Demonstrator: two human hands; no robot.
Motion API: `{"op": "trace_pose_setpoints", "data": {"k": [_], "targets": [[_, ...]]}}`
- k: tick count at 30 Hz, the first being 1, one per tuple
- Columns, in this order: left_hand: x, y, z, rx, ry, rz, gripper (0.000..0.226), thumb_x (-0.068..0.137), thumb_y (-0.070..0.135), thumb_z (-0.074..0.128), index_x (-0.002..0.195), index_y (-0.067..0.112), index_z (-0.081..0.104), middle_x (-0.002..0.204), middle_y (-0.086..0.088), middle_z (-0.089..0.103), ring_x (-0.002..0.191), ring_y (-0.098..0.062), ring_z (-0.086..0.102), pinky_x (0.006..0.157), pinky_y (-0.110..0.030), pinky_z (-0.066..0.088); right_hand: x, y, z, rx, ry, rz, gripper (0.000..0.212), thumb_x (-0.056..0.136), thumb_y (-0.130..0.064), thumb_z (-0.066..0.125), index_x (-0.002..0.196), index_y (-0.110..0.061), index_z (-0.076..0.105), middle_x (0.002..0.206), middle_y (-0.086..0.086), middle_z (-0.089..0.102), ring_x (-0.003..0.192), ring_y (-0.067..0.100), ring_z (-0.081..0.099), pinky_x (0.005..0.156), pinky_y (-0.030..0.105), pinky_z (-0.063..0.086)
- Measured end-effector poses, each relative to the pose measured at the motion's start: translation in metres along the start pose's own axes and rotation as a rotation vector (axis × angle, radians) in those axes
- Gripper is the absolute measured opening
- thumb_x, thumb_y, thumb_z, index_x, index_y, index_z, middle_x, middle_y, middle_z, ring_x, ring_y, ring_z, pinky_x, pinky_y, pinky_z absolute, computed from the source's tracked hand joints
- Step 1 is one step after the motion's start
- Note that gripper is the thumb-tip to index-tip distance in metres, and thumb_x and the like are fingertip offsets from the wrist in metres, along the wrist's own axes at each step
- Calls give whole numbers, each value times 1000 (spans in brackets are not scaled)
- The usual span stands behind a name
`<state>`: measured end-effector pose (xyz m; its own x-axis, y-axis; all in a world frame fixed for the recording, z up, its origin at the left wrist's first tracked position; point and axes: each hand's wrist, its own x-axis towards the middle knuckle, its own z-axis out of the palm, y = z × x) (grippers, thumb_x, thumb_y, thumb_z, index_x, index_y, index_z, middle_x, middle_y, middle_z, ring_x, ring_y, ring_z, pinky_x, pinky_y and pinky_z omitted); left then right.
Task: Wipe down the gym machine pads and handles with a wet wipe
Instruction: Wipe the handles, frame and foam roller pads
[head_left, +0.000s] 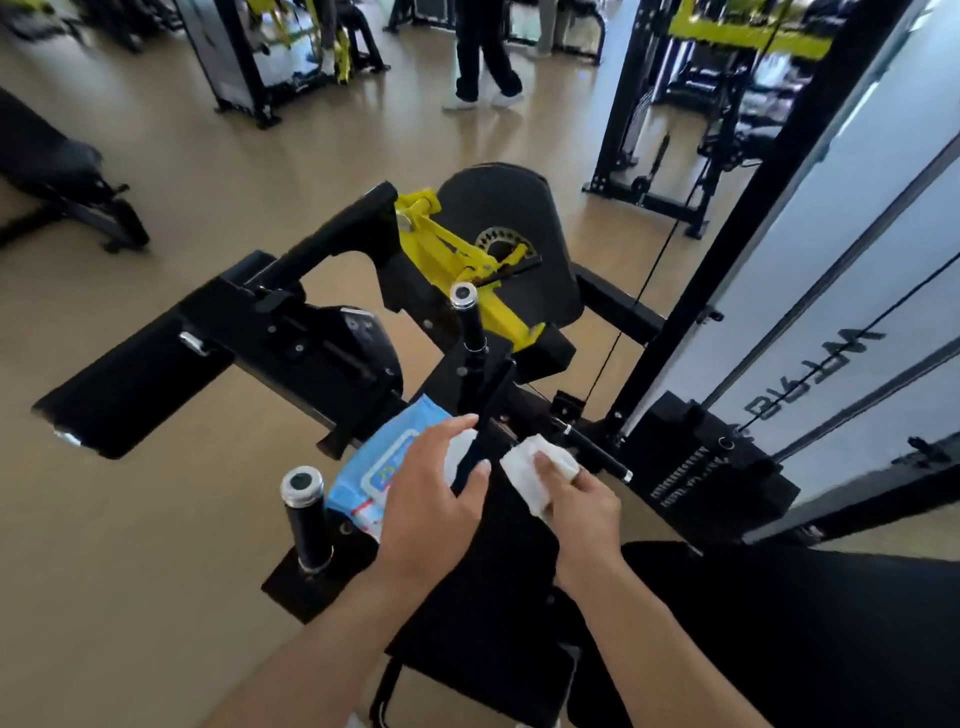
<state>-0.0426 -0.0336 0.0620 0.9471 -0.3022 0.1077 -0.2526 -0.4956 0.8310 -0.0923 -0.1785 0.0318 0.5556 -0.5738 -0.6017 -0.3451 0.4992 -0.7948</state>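
Right hand (576, 499) fingers pinching white wipe (535, 467); left hand (431, 499) fingers spread, half hiding wipe pack (379, 467)

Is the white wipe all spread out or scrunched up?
Scrunched up. The wet wipe is a bunched wad pinched in the right hand, not a flat sheet.

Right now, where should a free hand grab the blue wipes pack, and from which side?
Grip the wipes pack by its exposed left long edge, coming from the left and above. It lies flat on the machine; the left hand covers its right part, and the upright handle stands near its lower left corner, so enter above that.
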Motion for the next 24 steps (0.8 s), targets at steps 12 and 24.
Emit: {"op": "trace_pose_setpoints", "data": {"k": [12, 24], "targets": [[22, -3, -17, -3, -38, -66, 57, 93, 28, 68, 144, 34, 44, 137, 21, 55, 128, 8, 47, 108, -13, 36, 34, -44, 51, 357, -166, 146, 39, 101, -24, 64, 137, -8, 59, 126, 13, 70, 108, 26, 71, 79, 34, 59], [80, 13, -2, 81, 21, -40, 62, 91, 26, 71, 147, 26, 43, 144, 15, 51, 136, 1, 42, 112, -12, 30, 96, -86, 96, -147, -270, -424, 22, 106, -33, 53, 110, -29, 74, 103, 7, 74, 106, 29, 69, 97, 46, 56]]}}
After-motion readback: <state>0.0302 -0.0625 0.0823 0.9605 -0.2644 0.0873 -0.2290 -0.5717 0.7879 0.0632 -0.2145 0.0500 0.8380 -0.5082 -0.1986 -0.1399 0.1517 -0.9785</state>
